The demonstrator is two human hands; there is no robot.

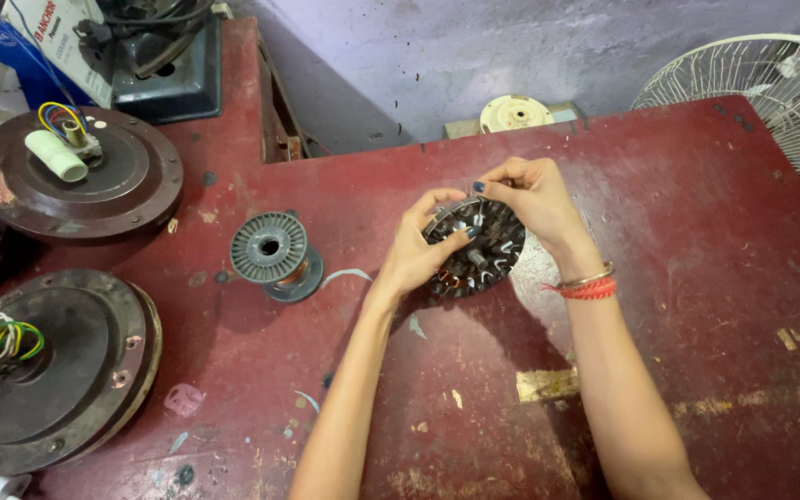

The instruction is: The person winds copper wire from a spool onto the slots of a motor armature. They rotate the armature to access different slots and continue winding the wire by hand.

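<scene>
A round dark stator core (485, 255) with slotted teeth and some copper winding lies tilted on the red table (678, 241), near its middle. My left hand (418, 248) grips its left rim, thumb across the face. My right hand (531, 196) pinches at the top edge of the stator, fingertips together on a slot; what sits between them is too small to tell. Red threads and a metal bangle circle my right wrist.
A grey spool of copper wire (275, 253) stands left of my hands. Two brown ceiling fan motor housings (81, 171) (48, 366) with coloured wires sit at the left. A white fan grille (780, 79) leans at the far right. A cream disc (516, 113) lies behind the table.
</scene>
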